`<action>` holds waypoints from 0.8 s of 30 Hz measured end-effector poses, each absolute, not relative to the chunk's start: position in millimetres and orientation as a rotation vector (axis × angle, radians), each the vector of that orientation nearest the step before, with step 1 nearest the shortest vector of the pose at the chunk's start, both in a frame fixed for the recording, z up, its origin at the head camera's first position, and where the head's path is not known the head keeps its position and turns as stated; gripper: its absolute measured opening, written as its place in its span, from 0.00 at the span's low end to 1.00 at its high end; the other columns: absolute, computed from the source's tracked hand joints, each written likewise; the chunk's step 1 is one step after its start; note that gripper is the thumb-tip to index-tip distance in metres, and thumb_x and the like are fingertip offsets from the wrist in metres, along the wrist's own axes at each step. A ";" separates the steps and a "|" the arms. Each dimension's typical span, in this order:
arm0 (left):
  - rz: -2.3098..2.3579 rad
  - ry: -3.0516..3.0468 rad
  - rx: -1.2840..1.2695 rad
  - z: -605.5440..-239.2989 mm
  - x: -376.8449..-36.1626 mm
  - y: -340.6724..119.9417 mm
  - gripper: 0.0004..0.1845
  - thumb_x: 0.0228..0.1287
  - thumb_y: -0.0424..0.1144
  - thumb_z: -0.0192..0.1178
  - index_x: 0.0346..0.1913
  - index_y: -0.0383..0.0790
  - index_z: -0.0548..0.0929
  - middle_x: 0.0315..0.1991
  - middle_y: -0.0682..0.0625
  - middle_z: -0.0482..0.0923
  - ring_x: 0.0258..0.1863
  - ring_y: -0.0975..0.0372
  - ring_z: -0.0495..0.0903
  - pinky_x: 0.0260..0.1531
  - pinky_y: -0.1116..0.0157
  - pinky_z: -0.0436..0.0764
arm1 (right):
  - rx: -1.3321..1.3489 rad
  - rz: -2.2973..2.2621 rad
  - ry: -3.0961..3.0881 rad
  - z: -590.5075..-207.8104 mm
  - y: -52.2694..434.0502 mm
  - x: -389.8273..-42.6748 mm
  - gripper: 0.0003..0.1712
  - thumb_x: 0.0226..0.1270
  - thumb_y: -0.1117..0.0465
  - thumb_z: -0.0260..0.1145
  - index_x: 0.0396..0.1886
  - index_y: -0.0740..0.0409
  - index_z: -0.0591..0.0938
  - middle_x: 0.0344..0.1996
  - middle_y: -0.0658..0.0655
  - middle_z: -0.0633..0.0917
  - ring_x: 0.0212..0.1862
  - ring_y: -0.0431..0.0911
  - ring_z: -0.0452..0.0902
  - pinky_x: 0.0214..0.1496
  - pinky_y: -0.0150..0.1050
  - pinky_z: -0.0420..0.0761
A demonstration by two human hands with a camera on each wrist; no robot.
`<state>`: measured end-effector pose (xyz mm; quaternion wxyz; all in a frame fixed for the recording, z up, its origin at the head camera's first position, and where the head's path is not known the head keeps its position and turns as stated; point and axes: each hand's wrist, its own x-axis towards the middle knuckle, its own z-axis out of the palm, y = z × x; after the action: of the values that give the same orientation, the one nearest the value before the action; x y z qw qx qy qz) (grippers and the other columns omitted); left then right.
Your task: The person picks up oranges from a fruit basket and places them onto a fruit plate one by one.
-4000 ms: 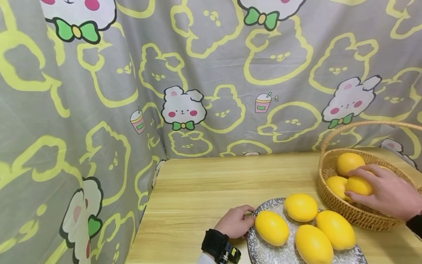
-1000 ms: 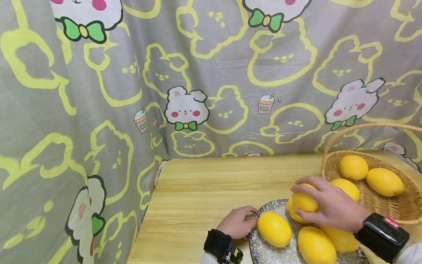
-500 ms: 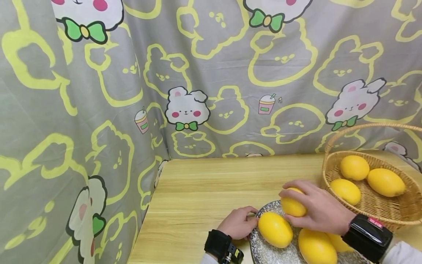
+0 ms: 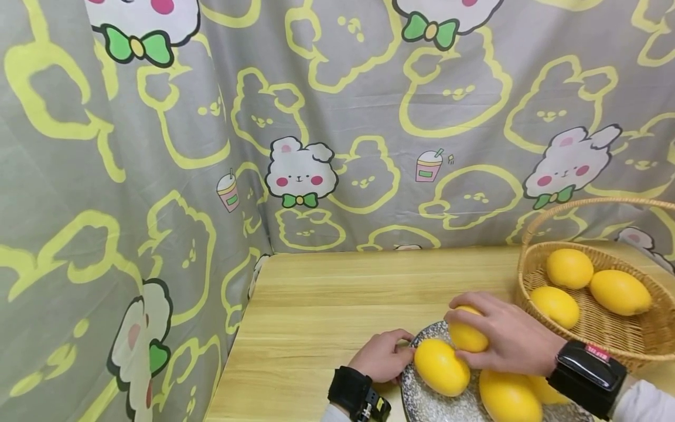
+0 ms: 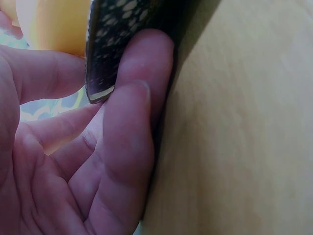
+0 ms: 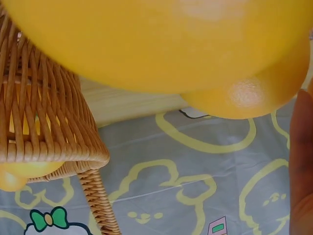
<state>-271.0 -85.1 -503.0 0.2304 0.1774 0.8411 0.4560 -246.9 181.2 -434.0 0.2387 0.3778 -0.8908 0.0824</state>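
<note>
My right hand [image 4: 506, 334] grips a yellow lemon [image 4: 468, 335] above the far part of a speckled grey plate [image 4: 416, 404]. More lemons lie on the plate: one lemon [image 4: 442, 367] at its left, another lemon [image 4: 510, 397] nearer me, and one partly covered by my right hand and wrist. What lies directly beneath the gripped lemon is hidden. At the plate's left edge, my left hand [image 4: 382, 356] holds the rim. In the left wrist view its thumb [image 5: 54, 73] touches the rim from above, while fingers [image 5: 129, 132] reach under the plate.
A wicker basket [image 4: 606, 346] with a tall arched handle [image 4: 596, 202] stands to the right, close to the plate. Inside are three visible lemons [image 4: 619, 292]. The wooden table [image 4: 316, 305] meets a patterned grey curtain [image 4: 364, 105] at the back and left.
My right hand has carried a lemon from the basket leftward over the plate. During the last half second it has barely moved. The left hand stays at the plate's rim.
</note>
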 end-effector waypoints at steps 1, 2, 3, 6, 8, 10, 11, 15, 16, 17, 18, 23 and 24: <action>1.254 2.314 0.486 -502.8 -271.0 -85.1 0.18 0.75 0.48 0.58 0.63 0.50 0.83 0.15 0.56 0.76 0.11 0.64 0.75 0.15 0.67 0.76 | 1.044 0.219 -2.441 -433.9 181.1 -247.3 0.32 0.47 0.42 0.84 0.53 0.33 0.83 0.52 0.42 0.81 0.49 0.37 0.80 0.43 0.39 0.86; 1.254 2.314 0.484 -502.6 -270.9 -85.2 0.18 0.75 0.48 0.58 0.62 0.50 0.83 0.15 0.56 0.76 0.11 0.64 0.75 0.15 0.67 0.76 | 1.052 0.212 -2.442 -433.8 181.0 -247.8 0.32 0.47 0.42 0.84 0.53 0.33 0.83 0.52 0.42 0.82 0.49 0.37 0.80 0.43 0.38 0.86; 1.256 2.311 0.483 -502.6 -270.9 -85.2 0.18 0.75 0.48 0.58 0.63 0.50 0.83 0.15 0.56 0.75 0.11 0.64 0.75 0.15 0.67 0.76 | 1.056 0.204 -2.448 -433.4 181.2 -248.2 0.32 0.47 0.41 0.84 0.54 0.34 0.83 0.52 0.43 0.82 0.49 0.37 0.80 0.43 0.38 0.85; 1.257 2.310 0.481 -502.9 -271.2 -85.2 0.18 0.75 0.48 0.58 0.63 0.50 0.83 0.15 0.56 0.76 0.11 0.64 0.75 0.16 0.67 0.76 | 1.054 0.191 -2.482 -432.1 181.6 -249.0 0.31 0.50 0.40 0.82 0.55 0.32 0.82 0.53 0.41 0.81 0.49 0.36 0.79 0.42 0.36 0.84; 1.259 2.307 0.479 -503.0 -271.2 -85.2 0.18 0.75 0.48 0.58 0.62 0.50 0.83 0.15 0.56 0.76 0.11 0.64 0.75 0.16 0.68 0.76 | 1.058 0.188 -2.499 -430.9 181.5 -249.5 0.29 0.53 0.39 0.81 0.55 0.31 0.82 0.53 0.40 0.80 0.49 0.35 0.78 0.42 0.36 0.83; 1.261 2.302 0.477 -503.3 -271.1 -85.3 0.18 0.75 0.48 0.57 0.63 0.49 0.82 0.15 0.56 0.76 0.12 0.64 0.75 0.16 0.68 0.76 | 1.067 0.192 -2.511 -429.7 180.7 -250.0 0.28 0.56 0.38 0.79 0.56 0.30 0.81 0.53 0.39 0.80 0.48 0.35 0.78 0.42 0.36 0.82; 1.260 2.302 0.476 -503.2 -271.1 -85.4 0.18 0.75 0.48 0.58 0.63 0.49 0.82 0.15 0.56 0.76 0.12 0.64 0.75 0.16 0.68 0.75 | 1.078 0.194 -2.512 -429.3 180.0 -250.4 0.27 0.58 0.38 0.79 0.56 0.30 0.81 0.53 0.39 0.80 0.48 0.34 0.78 0.42 0.35 0.82; 1.263 2.294 0.477 -502.2 -271.0 -86.0 0.18 0.75 0.47 0.58 0.63 0.49 0.82 0.15 0.55 0.75 0.12 0.63 0.75 0.16 0.68 0.75 | 1.108 0.202 -2.516 -428.4 177.6 -252.0 0.25 0.61 0.39 0.76 0.57 0.30 0.80 0.53 0.39 0.80 0.48 0.34 0.77 0.42 0.35 0.82; 1.260 2.296 0.477 -501.6 -271.0 -86.1 0.18 0.75 0.48 0.58 0.63 0.50 0.82 0.15 0.55 0.75 0.12 0.63 0.75 0.16 0.68 0.75 | 1.109 0.203 -2.519 -428.5 177.1 -252.6 0.25 0.62 0.39 0.76 0.57 0.29 0.80 0.53 0.40 0.80 0.48 0.34 0.77 0.42 0.34 0.82; 1.258 2.297 0.478 -501.3 -271.0 -86.3 0.18 0.75 0.48 0.58 0.63 0.50 0.82 0.15 0.56 0.75 0.12 0.63 0.75 0.16 0.68 0.75 | 1.114 0.206 -2.523 -428.7 176.7 -253.1 0.24 0.63 0.39 0.75 0.57 0.29 0.80 0.53 0.40 0.80 0.48 0.35 0.78 0.42 0.35 0.81; 1.258 2.295 0.478 -501.2 -271.1 -86.3 0.18 0.75 0.48 0.58 0.63 0.50 0.82 0.15 0.55 0.75 0.12 0.63 0.75 0.16 0.68 0.75 | 1.112 0.207 -2.527 -428.9 176.4 -253.5 0.24 0.63 0.39 0.75 0.57 0.29 0.80 0.53 0.40 0.80 0.48 0.35 0.78 0.42 0.35 0.82; 1.246 2.302 0.483 -501.6 -271.4 -86.5 0.18 0.76 0.48 0.58 0.63 0.50 0.82 0.15 0.56 0.74 0.11 0.63 0.74 0.16 0.68 0.74 | 1.116 0.213 -2.545 -430.8 175.1 -255.2 0.23 0.64 0.39 0.74 0.56 0.30 0.80 0.52 0.39 0.79 0.47 0.35 0.78 0.42 0.35 0.82; 1.246 2.303 0.482 -501.6 -271.5 -86.4 0.18 0.75 0.48 0.58 0.63 0.50 0.82 0.15 0.56 0.74 0.11 0.63 0.73 0.16 0.68 0.74 | 1.117 0.211 -2.545 -431.2 174.8 -255.2 0.22 0.64 0.38 0.74 0.56 0.30 0.81 0.52 0.39 0.79 0.47 0.35 0.78 0.42 0.35 0.82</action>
<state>-271.5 -86.4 -501.6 0.2372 0.1758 0.8404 0.4546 -255.2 174.8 -431.2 0.1761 0.3944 -0.8988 0.0746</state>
